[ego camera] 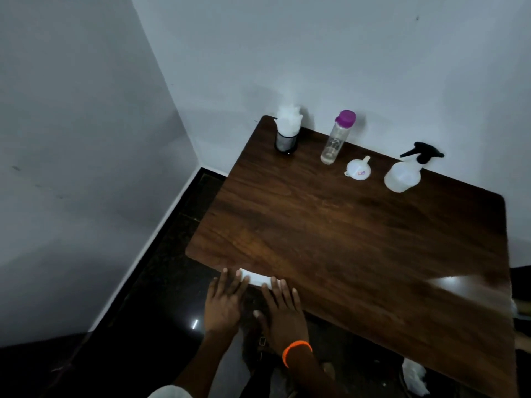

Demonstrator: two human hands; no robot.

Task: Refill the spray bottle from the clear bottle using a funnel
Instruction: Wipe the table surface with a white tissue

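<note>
Looking down from my head camera: both my hands sit at the near edge of the dark wooden counter (pixel 344 231). My left hand (pixel 222 304) lies flat, palm down, fingers (pixel 230 282) spread apart and clamped on nothing, the tips reaching a folded white cloth (pixel 255 278) at the counter's edge. My right hand (pixel 283 311) lies flat just beside it, fingers close together and straight, their tips on the other end of the same cloth — no grip that I can see. An orange band (pixel 296 350) circles my right wrist.

Over at the far side, by the wall, the task's things stand in a row, well apart from my hands. The clear bottle (pixel 334 142) with a purple cap stands upright, a little liquid at its bottom. Just beside it the white funnel (pixel 357 168) lies on its side on the counter. Next, near the far right corner, the spray bottle (pixel 403 175) stands with its black trigger head on. At the far left corner a dark cup (pixel 286 142) holds white tissues.

The floor (pixel 161 311) below is black and shiny.
</note>
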